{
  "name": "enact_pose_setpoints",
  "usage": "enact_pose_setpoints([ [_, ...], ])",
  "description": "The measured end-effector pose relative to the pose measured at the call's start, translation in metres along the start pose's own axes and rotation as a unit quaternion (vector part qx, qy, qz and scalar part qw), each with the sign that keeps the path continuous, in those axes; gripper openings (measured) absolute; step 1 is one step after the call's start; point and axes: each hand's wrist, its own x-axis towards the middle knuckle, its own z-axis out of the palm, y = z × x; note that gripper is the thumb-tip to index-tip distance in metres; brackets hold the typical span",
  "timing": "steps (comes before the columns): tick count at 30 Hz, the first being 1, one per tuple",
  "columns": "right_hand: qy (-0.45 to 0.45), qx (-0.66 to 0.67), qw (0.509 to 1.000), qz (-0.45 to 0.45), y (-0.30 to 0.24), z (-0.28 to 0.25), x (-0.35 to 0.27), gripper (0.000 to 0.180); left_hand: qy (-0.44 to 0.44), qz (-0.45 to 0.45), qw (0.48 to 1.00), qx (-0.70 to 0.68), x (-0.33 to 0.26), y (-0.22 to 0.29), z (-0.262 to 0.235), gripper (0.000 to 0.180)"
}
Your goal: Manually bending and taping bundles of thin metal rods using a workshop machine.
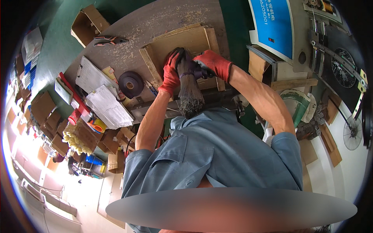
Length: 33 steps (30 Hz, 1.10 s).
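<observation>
A thick bundle of thin dark wires [190, 92] stands over a shallow cardboard tray [157, 58], its frayed ends toward me. Dark purple tape [187, 73] goes around the bundle's middle. My left hand [171, 72], in a red glove with dark fingers, is closed around the bundle's left side. On the right side, my right hand [213, 65], gloved the same way, is closed on dark purple tape [200, 72] beside the wrapped band. Its fingertips are partly hidden. The bundle's far end lies between the hands.
A large dark tape roll [126, 91] lies on the brown table [155, 23], left of the tray. Nearby are papers on a clipboard [91, 73], pliers [110, 40] and scattered bits. An open cardboard box [83, 29] is at far left; a blue-panelled machine [274, 31] stands right.
</observation>
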Motion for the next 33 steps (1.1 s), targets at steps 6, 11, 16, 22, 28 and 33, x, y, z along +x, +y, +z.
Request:
enact_pose_setpoints([
  [6, 0.012, 0.122, 0.986, 0.116, 0.003, 0.003, 0.006, 0.026, -0.005, 0.007, 1.000, -0.001, 0.000, -0.003, 0.000, 0.082],
  [11, 0.042, 0.152, 0.978, 0.139, 0.003, -0.008, -0.007, 0.037, -0.010, 0.016, 1.000, 0.013, 0.002, 0.006, 0.000, 0.092],
  [16, 0.156, 0.127, 0.950, 0.238, 0.012, -0.023, -0.036, 0.035, -0.003, -0.014, 1.000, -0.024, -0.002, 0.015, 0.000, 0.104],
  [22, 0.260, 0.046, 0.942, 0.206, 0.005, -0.003, -0.053, 0.028, 0.055, -0.030, 0.998, 0.011, -0.016, 0.020, 0.000, 0.103],
  [28, 0.402, 0.076, 0.900, 0.149, 0.006, 0.004, -0.071, 0.039, 0.127, -0.046, 0.990, 0.044, -0.036, 0.060, -0.004, 0.090],
  [33, 0.360, -0.031, 0.930, 0.067, -0.006, 0.006, -0.084, 0.069, 0.169, -0.044, 0.984, 0.040, -0.042, 0.111, -0.011, 0.083],
])
